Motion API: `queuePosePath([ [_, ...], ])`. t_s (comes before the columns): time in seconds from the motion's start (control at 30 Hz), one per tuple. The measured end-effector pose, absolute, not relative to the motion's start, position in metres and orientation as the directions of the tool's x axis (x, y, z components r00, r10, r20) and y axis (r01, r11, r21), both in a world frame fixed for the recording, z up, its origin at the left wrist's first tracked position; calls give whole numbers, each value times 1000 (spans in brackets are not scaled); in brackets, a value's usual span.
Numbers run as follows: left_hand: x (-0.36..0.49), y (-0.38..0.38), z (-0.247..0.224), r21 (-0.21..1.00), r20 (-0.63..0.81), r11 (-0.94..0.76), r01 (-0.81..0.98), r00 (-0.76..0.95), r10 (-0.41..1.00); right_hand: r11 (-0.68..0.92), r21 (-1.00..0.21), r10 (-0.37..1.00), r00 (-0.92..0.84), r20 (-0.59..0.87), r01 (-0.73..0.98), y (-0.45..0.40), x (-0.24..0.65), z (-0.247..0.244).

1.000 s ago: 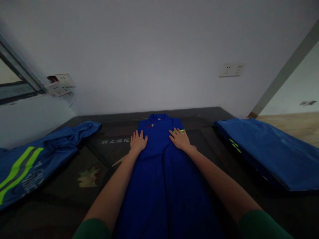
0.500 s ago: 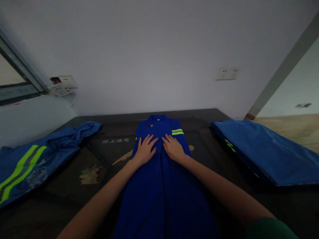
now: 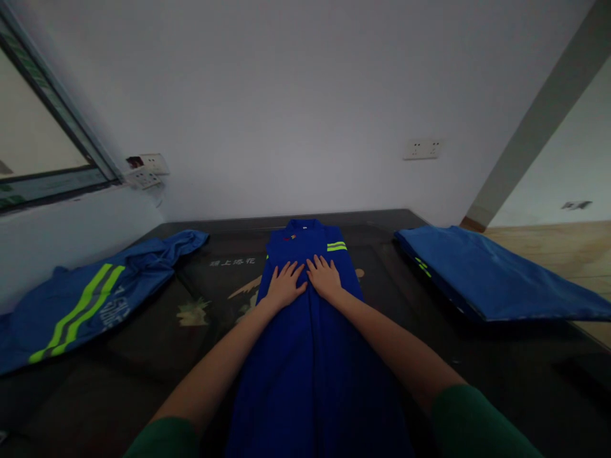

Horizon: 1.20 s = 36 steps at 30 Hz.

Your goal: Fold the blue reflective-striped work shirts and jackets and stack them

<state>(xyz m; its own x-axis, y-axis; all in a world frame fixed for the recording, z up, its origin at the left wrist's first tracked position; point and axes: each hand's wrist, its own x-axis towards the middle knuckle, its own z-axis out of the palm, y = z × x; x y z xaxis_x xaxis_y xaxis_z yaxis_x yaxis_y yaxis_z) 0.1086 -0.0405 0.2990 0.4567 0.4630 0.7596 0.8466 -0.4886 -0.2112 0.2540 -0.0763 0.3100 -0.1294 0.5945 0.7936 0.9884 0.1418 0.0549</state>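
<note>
A long, narrowly folded blue coverall [image 3: 305, 369] lies on a dark table [image 3: 191, 388], its collar toward the wall. A yellow-green and silver reflective strip shows on its right chest, small badges on its left. My left hand [image 3: 286, 285] lies flat on the garment's middle, fingers spread. Beside it, my right hand [image 3: 324, 278] rests flat on the cloth too, its fingers pointing toward the collar. Neither hand grasps anything. The garment's near end runs out of view below.
At the left lies a rumpled blue garment [image 3: 81, 305] with reflective stripes. A folded blue pile [image 3: 487, 273] sits at the right table side. Behind the table rises a white wall [image 3: 286, 114] with a socket plate [image 3: 424, 149]; a window [image 3: 42, 121] is at the left.
The view has shifted a little, showing more of both green sleeves. Both hands stay flat on the coverall and are slightly closer together, the right one having slid a little inward.
</note>
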Motion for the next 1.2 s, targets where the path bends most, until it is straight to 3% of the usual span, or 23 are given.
queuePosePath([
  [0.17, 87, -86, 283, -198, 748, -548, 813, 487, 451, 249, 71, 623, -215, 752, 966, -137, 246, 301],
  [0.27, 39, -134, 259, -252, 692, -721, 645, 641, 331, 510, 132, 578, -451, 680, 850, -204, 269, 271],
  [0.37, -19, -190, 215, -292, 516, -853, 433, 822, 241, 699, 115, 522, -615, 591, 706, -281, 313, 214],
  [0.47, -58, -234, 162, -268, 325, -912, 311, 920, 219, 673, 75, 592, -597, 541, 736, -340, 355, 149],
  [0.6, -68, -253, 113, -267, 234, -933, 243, 955, 181, 625, 187, 595, -617, 515, 758, -366, 373, 95],
  [0.7, -62, -251, 102, -311, 249, -914, 261, 950, 186, 592, 254, 584, -624, 519, 765, -357, 363, 87],
  [0.83, -62, -252, 98, -364, 340, -894, 263, 931, 135, 623, 230, 583, -640, 500, 748, -345, 352, 86],
  [1.0, -71, -257, 74, -405, 407, -884, 235, 912, 56, 592, 354, 417, -651, 634, 724, -341, 354, 54],
  [1.1, -71, -261, 63, -351, 415, -913, 207, 909, 47, 576, 415, 294, -653, 698, 704, -340, 354, 35],
  [1.2, -64, -271, 74, -211, 469, -966, 150, 882, 34, 642, 381, 234, -643, 729, 666, -346, 349, 36],
])
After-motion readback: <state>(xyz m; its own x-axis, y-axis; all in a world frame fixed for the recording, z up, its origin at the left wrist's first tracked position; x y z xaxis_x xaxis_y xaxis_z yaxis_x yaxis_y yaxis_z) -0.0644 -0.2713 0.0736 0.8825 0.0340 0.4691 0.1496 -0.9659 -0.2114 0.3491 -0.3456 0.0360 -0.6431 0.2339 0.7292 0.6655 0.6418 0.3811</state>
